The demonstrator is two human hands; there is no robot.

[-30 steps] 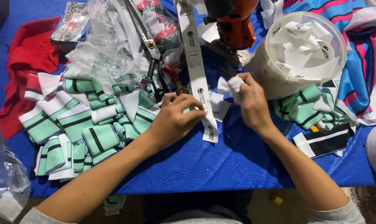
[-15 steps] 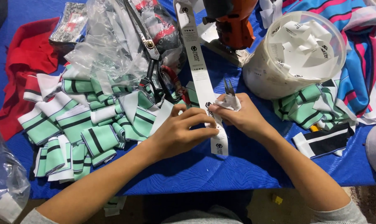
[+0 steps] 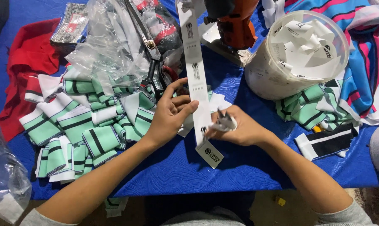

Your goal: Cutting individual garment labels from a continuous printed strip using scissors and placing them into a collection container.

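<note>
A long white printed label strip runs from the top of the table down to its loose end near the front. My left hand pinches the strip from the left, thumb against its face. My right hand holds the strip's lower part and grips a small metal snipper with a crumpled white label in the fingers. A heap of mint-green, white and black striped knit pieces lies just left of my left hand.
A round clear tub full of cut white labels stands at right, with more striped pieces beside it. Large scissors, a clear plastic bag, red cloth and an orange machine sit behind, on the blue table cover.
Both hands have slid down the label strip toward me. My right hand, earlier raised near the tub with a white label, now sits lower on the strip with the snipper.
</note>
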